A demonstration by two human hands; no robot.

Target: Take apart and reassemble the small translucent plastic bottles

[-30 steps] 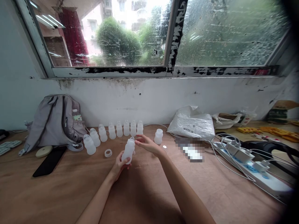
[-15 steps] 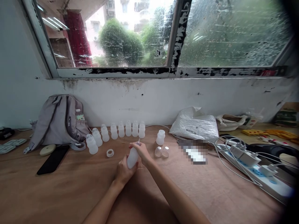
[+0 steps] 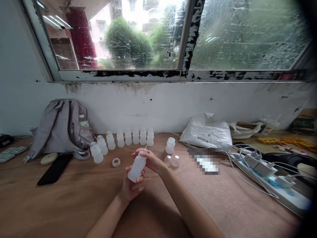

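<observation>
A frosted white baby bottle (image 3: 136,168) is tilted over the table, its top leaning right and away from me. My left hand (image 3: 132,188) wraps round its lower body, fingers closed. At the upper end, my right hand (image 3: 150,160) pinches the neck, where a clear nipple (image 3: 145,149) pokes up between the fingers. A white ring (image 3: 116,162) lies to the left of the hands. Two clear caps (image 3: 175,161) rest on the right, in front of an upright bottle without a nipple (image 3: 170,145). Several closed bottles (image 3: 121,138) stand in a curved row behind.
On the left are a grey backpack (image 3: 61,129), a black phone (image 3: 54,169) and a round cream-coloured object (image 3: 49,158). A plastic-wrapped package (image 3: 208,132) sits against the wall. To the right runs a power strip (image 3: 292,195) with chargers and loose white cables.
The held bottle has shifted slightly left and toward me, showing more of its side. My left-hand fingers now show around its front, and my right-hand fingers have changed position on its top.
</observation>
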